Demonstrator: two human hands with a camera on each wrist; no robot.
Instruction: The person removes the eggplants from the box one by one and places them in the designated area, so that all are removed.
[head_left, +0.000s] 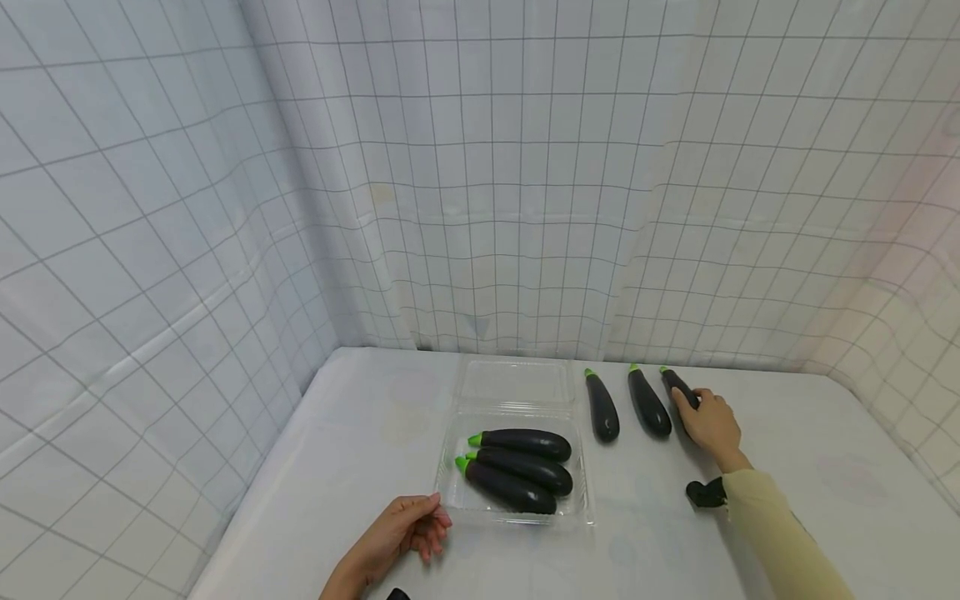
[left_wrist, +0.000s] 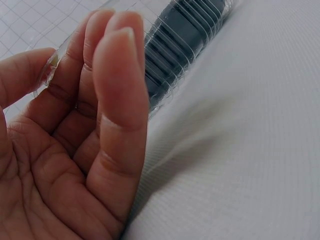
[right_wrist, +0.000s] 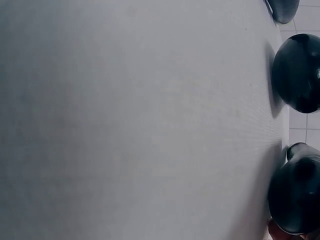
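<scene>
Rightmost eggplant (head_left: 678,384): sat at right end of row on bench (head_left: 300,467) | right hand (head_left: 709,423): fingers curled around its near part | two loose eggplants (head_left: 602,410): lay to its left | clear container (head_left: 452,498): held three eggplants (head_left: 525,469), lid (head_left: 516,382) folded back | left hand (head_left: 400,532): thumb and fingers pinched container's near-left corner

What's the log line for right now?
right hand: grips rightmost eggplant; left hand: pinches edge of clear box; box: open, three eggplants inside

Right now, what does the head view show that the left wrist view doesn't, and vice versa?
Only head: the right hand gripping the rightmost eggplant, plus two loose eggplants left of it. Only left wrist: the creased palm of the left hand, close up. Both: that hand at the clear container, dark eggplant inside it, and the grid-patterned backdrop.
</scene>
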